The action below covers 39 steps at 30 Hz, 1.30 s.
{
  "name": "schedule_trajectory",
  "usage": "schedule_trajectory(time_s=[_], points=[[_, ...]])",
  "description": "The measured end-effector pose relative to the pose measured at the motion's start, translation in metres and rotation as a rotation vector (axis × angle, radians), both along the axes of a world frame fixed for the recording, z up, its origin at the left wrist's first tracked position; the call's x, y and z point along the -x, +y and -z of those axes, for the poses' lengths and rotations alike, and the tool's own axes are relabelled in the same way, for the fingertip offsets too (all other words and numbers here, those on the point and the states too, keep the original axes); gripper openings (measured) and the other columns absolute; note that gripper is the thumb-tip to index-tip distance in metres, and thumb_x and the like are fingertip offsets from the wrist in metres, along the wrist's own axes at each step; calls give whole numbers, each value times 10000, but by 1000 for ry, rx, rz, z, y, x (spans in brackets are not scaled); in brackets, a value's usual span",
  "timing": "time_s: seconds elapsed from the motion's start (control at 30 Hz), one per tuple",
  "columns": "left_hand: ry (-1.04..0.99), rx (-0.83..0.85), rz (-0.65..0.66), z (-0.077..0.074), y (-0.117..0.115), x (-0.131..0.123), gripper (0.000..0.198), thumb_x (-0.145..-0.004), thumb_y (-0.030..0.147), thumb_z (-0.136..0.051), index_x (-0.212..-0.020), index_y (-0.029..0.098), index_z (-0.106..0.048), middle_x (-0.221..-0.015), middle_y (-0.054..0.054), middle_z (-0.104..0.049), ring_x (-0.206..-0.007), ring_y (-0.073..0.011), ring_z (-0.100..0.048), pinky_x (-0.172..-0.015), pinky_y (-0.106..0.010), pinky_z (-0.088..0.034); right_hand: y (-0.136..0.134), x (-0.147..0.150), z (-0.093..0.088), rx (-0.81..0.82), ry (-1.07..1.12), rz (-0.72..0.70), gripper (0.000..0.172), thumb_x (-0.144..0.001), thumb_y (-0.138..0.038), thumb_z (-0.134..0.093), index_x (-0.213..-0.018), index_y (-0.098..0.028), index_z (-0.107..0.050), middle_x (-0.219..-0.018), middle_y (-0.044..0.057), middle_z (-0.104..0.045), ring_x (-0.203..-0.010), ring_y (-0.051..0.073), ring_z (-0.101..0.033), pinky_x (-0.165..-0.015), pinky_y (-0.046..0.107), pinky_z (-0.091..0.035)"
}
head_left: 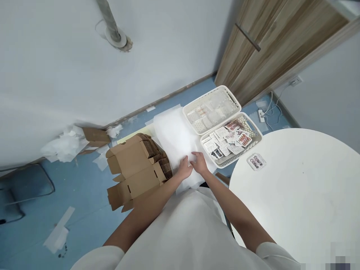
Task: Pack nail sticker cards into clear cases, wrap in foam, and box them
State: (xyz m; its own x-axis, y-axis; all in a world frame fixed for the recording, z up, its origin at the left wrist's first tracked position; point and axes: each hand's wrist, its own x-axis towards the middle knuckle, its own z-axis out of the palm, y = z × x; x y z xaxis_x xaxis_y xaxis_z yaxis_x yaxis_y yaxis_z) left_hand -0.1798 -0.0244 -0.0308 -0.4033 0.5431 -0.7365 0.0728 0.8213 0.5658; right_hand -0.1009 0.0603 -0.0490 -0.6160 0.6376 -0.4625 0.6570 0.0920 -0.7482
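A stack of thin white packing sheets (171, 131) lies in front of me, looking like foam or soft paper. My left hand (185, 169) rests on the near part of the top sheet, thumb and forefinger apart. Just right of it, my right hand (199, 164) touches the same sheets, with its forefinger and thumb spread toward the left hand. The thumbs nearly meet. I see nothing gripped in either hand. Left of the sheets sits a pile of flattened brown cardboard boxes (137, 161), partly behind my left forearm.
Right of the sheets, one white basket (197, 129) holds clear plastic cases; another (253, 144) holds printed cards and press-on nail sets. A small clear case (256, 162) lies on the round white table (303, 195). Scraps and a folding chair (28, 183) are on the blue floor.
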Motion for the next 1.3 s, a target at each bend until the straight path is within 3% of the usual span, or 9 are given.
schedule_trajectory(time_s=[0.23,0.33,0.43,0.5,0.63,0.8,1.0,1.13,1.3], points=[[-133,-60,-139,-3,0,6,633,-741,228,-425,-1341,168,-230,-1381,-108,-301,-1230,-224,-347,-979,-321,-303,10,12,-13,-86,-32,18,478,-722,-159,-444,-1190,-213,-367,-1070,76,-493,-1003,218,-497,-864,397,-397],[-165,-101,-175,-7,-2,7,611,-755,235,-405,-1339,168,-238,-1360,-102,-344,-1225,-207,-357,-973,-310,-309,2,11,-22,-129,-17,29,575,-700,-151,-473,-1243,-235,-304,-1211,94,-385,-1007,225,-502,-849,396,-410],[-171,-145,-195,-12,-9,5,595,-767,257,-399,-1335,167,-246,-1365,-97,-337,-1226,-203,-355,-967,-298,-315,-13,1,-25,-119,-29,150,708,-657,-188,-546,-1284,-226,-220,-1311,129,-238,-960,219,-534,-822,364,-439],[-164,-168,-181,-15,-15,1,591,-768,282,-424,-1326,170,-267,-1364,-100,-338,-1225,-215,-355,-954,-296,-326,-24,-8,-24,-76,-75,271,745,-633,-231,-588,-1277,-194,-214,-1271,155,-302,-880,208,-564,-799,344,-454],[-152,-217,-144,-22,-29,-6,580,-760,331,-484,-1294,173,-324,-1332,-115,-385,-1196,-240,-391,-930,-310,-346,-38,-21,-27,21,-81,415,618,-622,-329,-606,-1164,-184,-346,-973,85,-552,-685,177,-584,-689,327,-479],[-139,-323,-108,-31,-40,-14,555,-772,378,-492,-1267,168,-351,-1315,-130,-401,-1128,-228,-461,-879,-303,-390,-39,-21,-46,-8,130,391,305,-614,-378,-599,-848,-196,-527,-698,11,-600,-646,163,-572,-655,306,-461],[-13,-503,-49,-36,-41,-18,303,-740,312,-535,-992,146,-566,-956,-63,-622,-841,-165,-577,-744,-267,-438,-48,-22,-64,352,418,448,281,-616,-429,-602,-721,-181,-523,-632,-2,-580,-590,124,-537,-593,268,-440],[47,-554,4,-34,-44,-14,271,-758,368,-479,-838,147,-615,-722,0,-614,-735,-151,-544,-675,-260,-423,-51,-26,-69,636,507,444,258,-585,-382,-659,-665,-192,-505,-638,-17,-580,-611,99,-540,-612,236,-423],[-44,-729,31,-28,-49,-8,337,-779,409,-424,-810,133,-614,-709,1,-592,-670,-130,-490,-623,-243,-392,-47,-26,-69,668,455,459,236,-598,-359,-665,-644,-194,-502,-637,-10,-570,-630,100,-548,-624,240,-433]])
